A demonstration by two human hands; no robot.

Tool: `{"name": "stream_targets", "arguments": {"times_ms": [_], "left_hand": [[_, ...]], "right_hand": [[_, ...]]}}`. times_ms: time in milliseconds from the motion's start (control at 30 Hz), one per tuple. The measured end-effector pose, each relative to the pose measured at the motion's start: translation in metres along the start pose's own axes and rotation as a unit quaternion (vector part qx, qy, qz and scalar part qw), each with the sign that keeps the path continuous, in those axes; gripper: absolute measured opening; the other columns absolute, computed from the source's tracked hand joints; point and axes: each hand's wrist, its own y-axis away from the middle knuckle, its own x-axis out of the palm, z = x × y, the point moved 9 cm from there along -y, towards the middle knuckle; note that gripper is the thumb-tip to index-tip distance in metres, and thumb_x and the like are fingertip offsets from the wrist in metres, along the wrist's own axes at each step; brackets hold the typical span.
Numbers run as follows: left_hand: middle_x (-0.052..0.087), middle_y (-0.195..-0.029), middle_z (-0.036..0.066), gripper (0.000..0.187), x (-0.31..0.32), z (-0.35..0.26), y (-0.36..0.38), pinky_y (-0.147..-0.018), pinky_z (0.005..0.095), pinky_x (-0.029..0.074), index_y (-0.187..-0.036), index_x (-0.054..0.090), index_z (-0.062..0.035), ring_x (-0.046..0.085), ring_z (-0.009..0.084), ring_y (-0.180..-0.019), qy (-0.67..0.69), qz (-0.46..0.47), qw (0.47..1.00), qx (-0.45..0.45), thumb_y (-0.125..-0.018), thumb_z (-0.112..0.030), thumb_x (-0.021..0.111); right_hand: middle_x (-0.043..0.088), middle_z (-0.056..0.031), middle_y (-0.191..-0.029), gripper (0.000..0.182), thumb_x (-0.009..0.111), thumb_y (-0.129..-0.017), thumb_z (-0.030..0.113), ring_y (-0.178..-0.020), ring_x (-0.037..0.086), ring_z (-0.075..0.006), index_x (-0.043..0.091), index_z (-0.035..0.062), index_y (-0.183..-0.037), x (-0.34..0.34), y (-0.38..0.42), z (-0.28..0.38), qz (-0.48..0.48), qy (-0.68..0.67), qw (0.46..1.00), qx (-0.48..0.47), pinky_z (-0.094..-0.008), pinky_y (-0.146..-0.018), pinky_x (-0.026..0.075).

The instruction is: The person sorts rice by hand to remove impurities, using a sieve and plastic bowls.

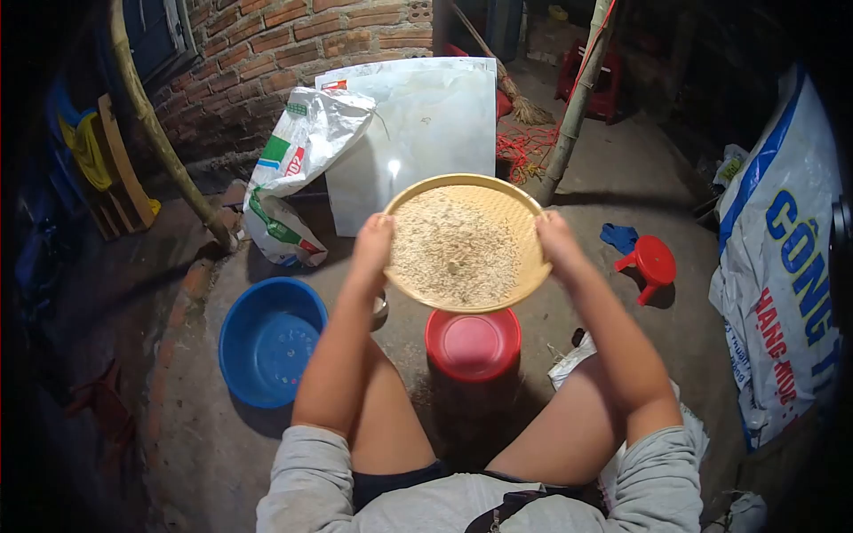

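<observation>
A round woven winnowing basket [535, 258] is held up in front of me, with pale grain [458, 240] mixed with darker bits spread over it. My left hand [377, 233] grips the rim on the left side. On the opposite side, my right hand [556, 240] has its fingers closed round the rim. Below the basket, a red plastic basin [474, 345] stands on the floor between my legs, partly covered by the basket's lower edge. To the left sits a blue plastic tub [274, 341], partly behind my left forearm.
A small red stool [650, 266] stands at right beside blue slippers [619, 236]. A printed white sack [289, 178] leans by a pale panel [426, 115] at the back. Bamboo poles [577, 107] rise on both sides. A large lettered white sack [777, 266] fills the far right.
</observation>
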Motion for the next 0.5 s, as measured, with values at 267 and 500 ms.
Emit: {"name": "stream_targets", "arguments": {"times_ms": [267,500], "left_hand": [[0.06,-0.079,0.009,0.02,-0.006,0.009,0.002,-0.063,0.0286,0.049,-0.099,0.052,0.0028,0.059,0.0146,-0.068,0.066,0.05,0.994,-0.07,-0.091,-0.014,0.043],[0.058,-0.088,0.007,0.024,0.013,-0.001,0.014,-0.072,0.0285,0.047,-0.108,0.05,0.0009,0.056,0.0139,-0.078,-0.14,-0.013,0.99,-0.011,-0.092,-0.016,0.043]], "right_hand": [[0.056,-0.0156,-0.097,0.022,0.042,-0.092,0.016,-0.085,0.055,-0.0191,0.044,-0.0005,-0.107,0.012,0.023,0.002,0.002,-0.017,1.0,-0.002,-0.0342,-0.075,0.047],[0.06,-0.0145,-0.088,0.024,0.043,-0.091,0.019,-0.072,0.062,-0.0217,0.045,0.0003,-0.106,0.006,-0.009,-0.022,0.164,-0.101,0.971,0.141,-0.0343,-0.06,0.052]]}}
